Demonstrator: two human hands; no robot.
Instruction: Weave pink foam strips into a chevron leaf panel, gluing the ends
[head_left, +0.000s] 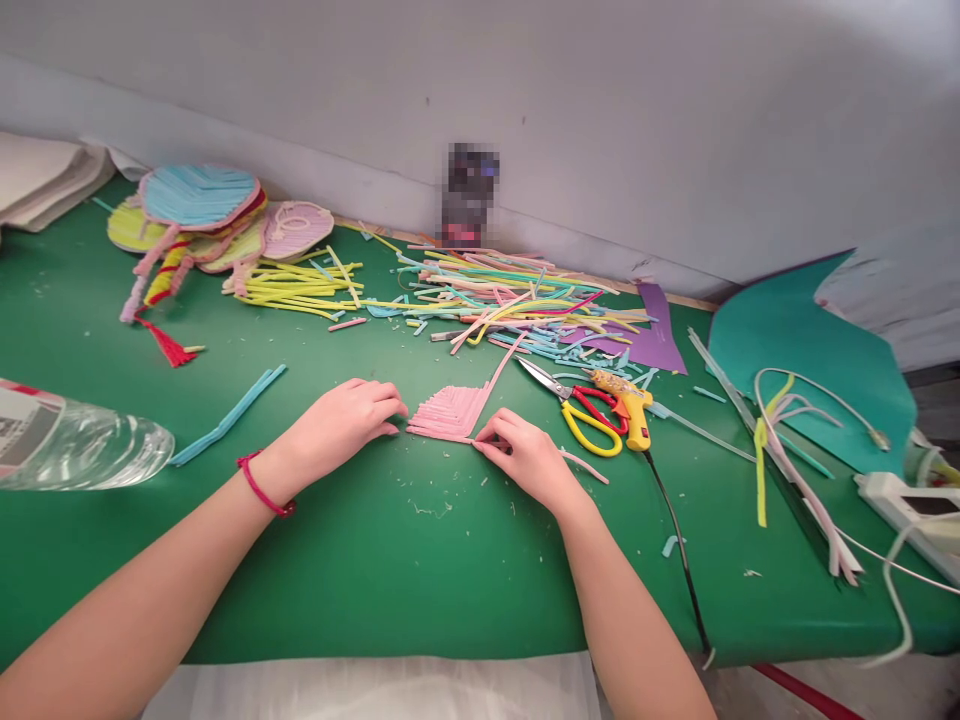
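Observation:
A flat pink panel of pipe cleaners (450, 412), laid side by side in nested bends, lies on the green table. One long pink strand sticks up from its far right side. My right hand (525, 455) pinches the pink pipe cleaner at the panel's near right corner, thumb and index finger together. At the panel's left end rests my left hand (360, 415), fingers loosely curved, with a gap between thumb and index finger. Whether it touches the panel is hard to tell. Scissors (574, 405) with red and yellow handles lie right of the panel, against a yellow glue gun (636, 412).
Behind the panel is a heap of coloured pipe cleaners (502, 290). Finished fans (199, 195) lie back left. A water bottle (75, 440) and blue pipe cleaners (229, 415) are at left. The teal sheet (810, 370), loose strands and a power strip (911, 515) occupy the right.

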